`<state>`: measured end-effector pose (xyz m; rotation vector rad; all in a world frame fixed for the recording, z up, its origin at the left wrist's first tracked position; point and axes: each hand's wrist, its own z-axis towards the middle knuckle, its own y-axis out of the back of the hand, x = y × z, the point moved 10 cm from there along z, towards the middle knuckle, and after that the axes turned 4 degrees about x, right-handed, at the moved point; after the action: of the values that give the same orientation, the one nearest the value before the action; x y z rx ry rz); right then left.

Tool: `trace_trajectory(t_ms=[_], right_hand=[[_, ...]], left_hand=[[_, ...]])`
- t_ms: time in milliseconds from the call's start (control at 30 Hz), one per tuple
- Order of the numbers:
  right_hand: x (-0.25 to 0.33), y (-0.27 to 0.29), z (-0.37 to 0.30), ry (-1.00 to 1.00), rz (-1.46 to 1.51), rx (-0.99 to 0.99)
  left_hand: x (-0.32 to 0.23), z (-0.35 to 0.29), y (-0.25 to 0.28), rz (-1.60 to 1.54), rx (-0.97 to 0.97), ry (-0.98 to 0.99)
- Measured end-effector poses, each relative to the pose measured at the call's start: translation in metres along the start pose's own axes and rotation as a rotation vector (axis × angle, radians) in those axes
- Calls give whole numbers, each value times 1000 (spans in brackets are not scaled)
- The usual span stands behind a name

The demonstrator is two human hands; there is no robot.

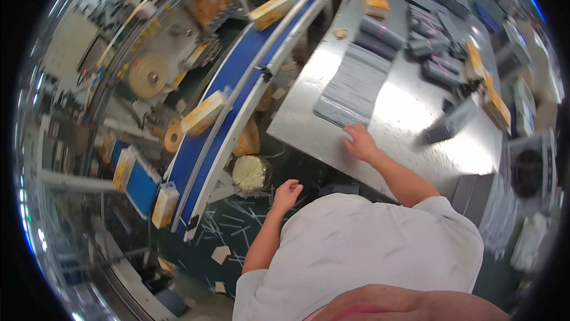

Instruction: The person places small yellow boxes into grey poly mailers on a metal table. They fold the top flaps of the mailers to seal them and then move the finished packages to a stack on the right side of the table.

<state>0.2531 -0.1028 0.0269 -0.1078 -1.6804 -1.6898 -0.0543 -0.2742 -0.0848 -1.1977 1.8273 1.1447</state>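
Observation:
My right hand point(360, 143) is over the near edge of a metal table point(300, 113). Its fingers are apart and bent, close to the near end of a row of thin grey flat pieces point(350, 89); whether they touch is blurred. At the far end of that row lies a dark grey bundle point(380, 37). My left hand point(288, 193) hangs low in front of my body, between the table and a blue conveyor belt. Its fingers are loosely curled in, and nothing shows in them.
Yellow-and-white boxes point(203, 112) ride on the blue conveyor belt point(237, 62) at left. More dark bundles point(442, 68) and a yellow box point(376, 0) are on the table. A round bin point(252, 172) stands between belt and table; paper scraps point(221, 254) litter the floor.

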Motion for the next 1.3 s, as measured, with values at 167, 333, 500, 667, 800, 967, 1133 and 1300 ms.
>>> trace_trajectory(t_ms=[167,333,500,667,800,967,1133,1300], right_hand=[[58,-77,27,171,-26,122],[65,-85,33,137,25,131],[67,-84,43,87,26,137],[59,-90,55,-113,60,43],[52,-93,47,-309,1,33],[55,-95,46,-498,13,59],[51,-103,28,-564,38,118],[37,-102,18,-610,74,111]], left_hand=[[31,-20,97,88,-234,117],[43,-3,189,267,-305,242],[92,64,308,477,-395,320],[164,103,454,830,-487,286],[208,134,527,998,-255,614],[217,162,537,1150,10,750],[197,196,534,1221,20,547],[90,246,501,1108,-110,216]])
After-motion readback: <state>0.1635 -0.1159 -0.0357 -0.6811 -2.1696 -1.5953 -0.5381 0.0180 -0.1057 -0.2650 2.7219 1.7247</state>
